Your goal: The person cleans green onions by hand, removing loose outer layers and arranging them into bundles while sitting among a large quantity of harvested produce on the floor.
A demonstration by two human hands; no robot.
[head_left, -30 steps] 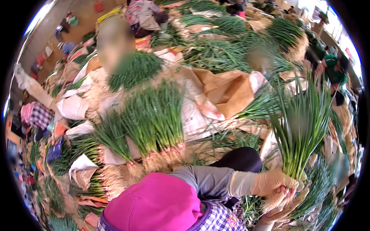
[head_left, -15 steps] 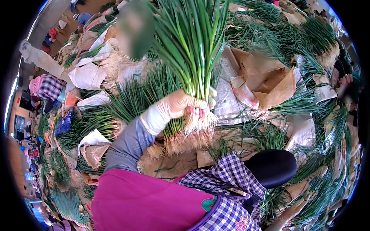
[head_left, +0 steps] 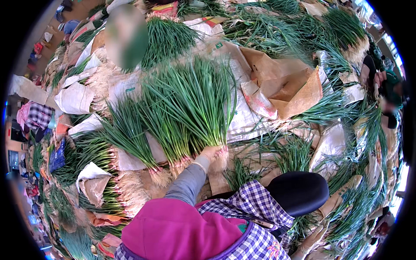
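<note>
My left hand (head_left: 211,151), in a pale glove with a grey sleeve, grips the root end of a bundle of green onions (head_left: 203,99). The bundle lies flat on white sacking, leaves fanning away from me. Two similar bundles lie side by side just left of it, one (head_left: 167,125) touching it, the other (head_left: 125,132) further out. My right hand (head_left: 311,243), also gloved, hangs low at the lower right beside my black trouser knee (head_left: 299,190), fingers stretched and holding nothing. My pink vest and checked apron fill the bottom of the view.
Heaps of green onion bundles (head_left: 277,34) cover the ground all around. Crumpled brown paper sacks (head_left: 288,86) lie to the right, white sacks (head_left: 76,97) to the left. Another person (head_left: 383,84) sits at the right edge, and someone else is at the top left.
The bundle was by my right side, then lifted high in front of me. Now it lies on the sacking beside the other bundles, my left hand still at its roots.
</note>
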